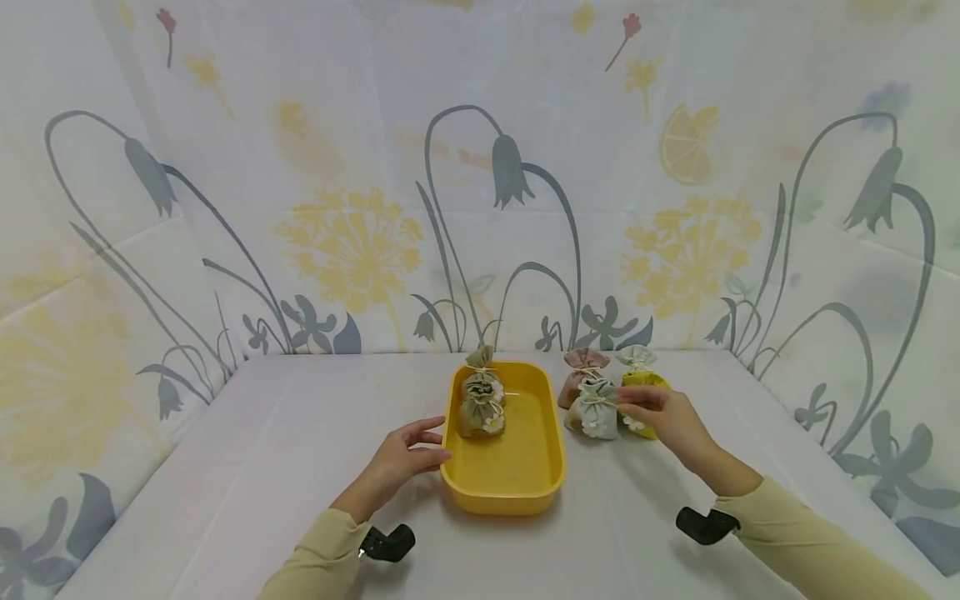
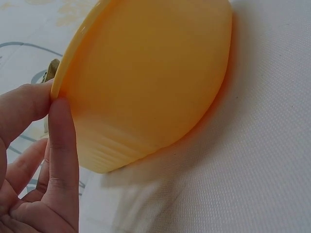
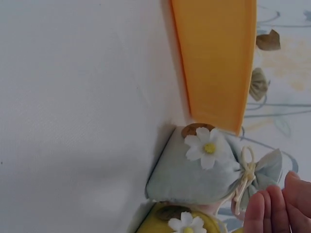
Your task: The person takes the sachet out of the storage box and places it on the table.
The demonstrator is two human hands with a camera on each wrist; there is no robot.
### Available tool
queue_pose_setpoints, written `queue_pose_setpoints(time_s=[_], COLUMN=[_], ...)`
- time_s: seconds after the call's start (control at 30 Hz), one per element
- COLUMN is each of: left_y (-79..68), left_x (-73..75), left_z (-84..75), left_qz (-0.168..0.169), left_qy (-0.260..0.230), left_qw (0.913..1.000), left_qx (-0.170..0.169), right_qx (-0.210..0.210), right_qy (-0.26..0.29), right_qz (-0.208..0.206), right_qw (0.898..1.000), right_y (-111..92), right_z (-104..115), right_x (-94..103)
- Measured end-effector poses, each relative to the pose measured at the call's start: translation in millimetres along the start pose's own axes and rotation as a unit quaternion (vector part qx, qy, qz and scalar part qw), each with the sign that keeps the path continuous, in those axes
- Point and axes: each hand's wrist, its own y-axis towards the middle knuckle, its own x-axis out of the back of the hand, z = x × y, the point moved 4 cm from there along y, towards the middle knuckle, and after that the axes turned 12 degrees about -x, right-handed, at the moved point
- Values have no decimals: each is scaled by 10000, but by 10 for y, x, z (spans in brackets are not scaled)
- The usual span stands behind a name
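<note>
My left hand (image 1: 405, 462) pinches the left rim of a yellow plastic basin (image 1: 517, 504), with fingertips on the rim and outer wall in the left wrist view. Two olive-green drawstring pouches (image 1: 480, 415) sit in the basin's far left part, one behind the other. Right of the basin, a pale blue pouch (image 3: 194, 174) with a white flower and a tied cord stands on the table. Close by its gathered top is my right hand (image 1: 671, 421), fingers fairly straight and thumb near them; whether they touch the cloth is unclear.
Around the pale blue pouch stand a dusty pink pouch (image 1: 579, 375), a yellow-green pouch (image 1: 645, 382) partly behind the right hand, and a whitish pouch (image 1: 636, 357) at the back. A white table (image 1: 300, 417) lies beneath, with a flower-printed curtain (image 1: 360, 167) behind.
</note>
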Motion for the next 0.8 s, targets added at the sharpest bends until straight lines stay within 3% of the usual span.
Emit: queue_pose_setpoints(time_s=[0.33, 0.8], left_y=[11, 6], left_x=[6, 9], left_z=[19, 10], left_qz=[103, 30], left_qy=[-216, -49], left_qw=[9997, 10000], left_qx=[-82, -12], right_qx=[-36, -6], right_qy=[240, 396], right_qz=[340, 802], right_qw=[9991, 9960], right_y=[3, 139], right_z=[173, 504], right_x=[-186, -560])
